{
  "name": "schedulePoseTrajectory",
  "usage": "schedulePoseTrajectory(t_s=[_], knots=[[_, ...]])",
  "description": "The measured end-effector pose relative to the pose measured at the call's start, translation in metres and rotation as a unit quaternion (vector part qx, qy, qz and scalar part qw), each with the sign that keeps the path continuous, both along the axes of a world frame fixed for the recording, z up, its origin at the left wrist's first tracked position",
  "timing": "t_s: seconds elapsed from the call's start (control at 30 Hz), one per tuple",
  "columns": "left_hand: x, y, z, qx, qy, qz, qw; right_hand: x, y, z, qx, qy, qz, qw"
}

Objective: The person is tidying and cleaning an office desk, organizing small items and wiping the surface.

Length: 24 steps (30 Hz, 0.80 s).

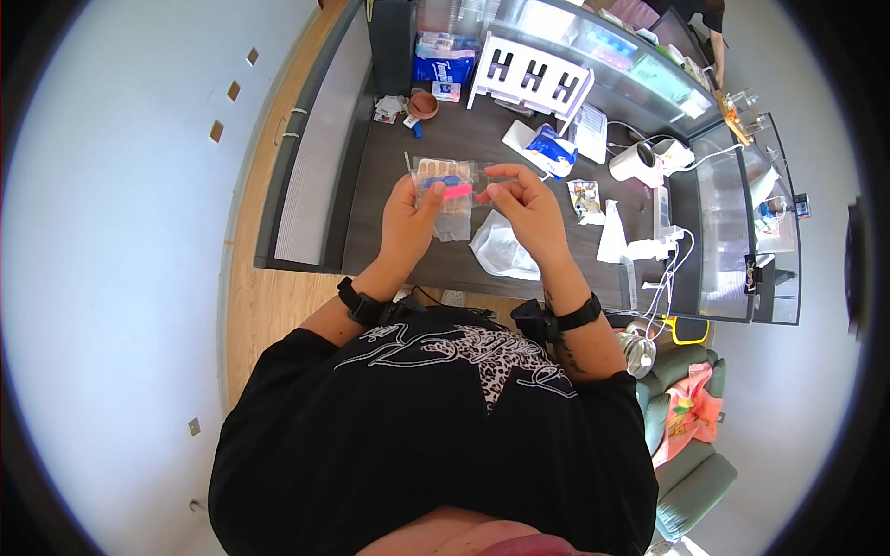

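My left hand (414, 219) grips a clear plastic packet (425, 167), thumb on top. Inside or beneath it shows a sheet of beige, nail-shaped pieces (445, 168), probably false nails. A blue piece (432, 182) and a bright pink strip (457, 192) lie across the packet near my left thumb. My right hand (532, 208) is at the packet's right edge with thumb and forefinger by the clear film; whether they pinch it cannot be made out. Below the hands, a translucent wrapper (453, 228) and a crumpled white bag (506, 247) are seen against the dark desk (379, 240).
Behind stand a white rack (532, 73), a blue tissue pack (445, 69) and a brown round dish (423, 105). To the right are a blue wipes packet (553, 149), a white mug (634, 165), a printed wrapper (586, 201) and white cables (671, 267). A person's arm (716, 52) shows beyond the partition.
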<state>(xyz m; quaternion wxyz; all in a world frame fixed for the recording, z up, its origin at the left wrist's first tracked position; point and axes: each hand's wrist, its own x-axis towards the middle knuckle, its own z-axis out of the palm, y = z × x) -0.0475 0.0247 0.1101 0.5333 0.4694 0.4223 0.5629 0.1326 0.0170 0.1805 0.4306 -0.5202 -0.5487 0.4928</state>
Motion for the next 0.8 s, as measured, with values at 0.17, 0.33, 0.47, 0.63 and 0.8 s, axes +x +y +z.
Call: schedulePoseTrajectory(t_s=[0.17, 0.33, 0.47, 0.63, 0.8], knots=[[0.003, -0.007, 0.007, -0.025, -0.045, -0.012, 0.999, -0.010, -0.007, 0.001, 0.045, -0.034, 0.024, 0.998], [0.000, -0.007, 0.007, -0.023, -0.054, -0.013, 0.998, -0.007, -0.010, -0.007, 0.053, -0.032, -0.068, 0.996], [0.002, -0.006, 0.001, -0.041, -0.078, -0.009, 0.996, -0.003, -0.010, -0.027, 0.035, -0.018, -0.100, 0.994], [0.003, -0.007, -0.002, -0.042, -0.097, -0.020, 0.994, -0.010, -0.013, -0.026, -0.028, 0.048, -0.046, 0.997], [0.000, -0.006, 0.000, -0.054, -0.075, -0.048, 0.995, -0.010, -0.011, -0.024, -0.036, 0.068, -0.057, 0.995]])
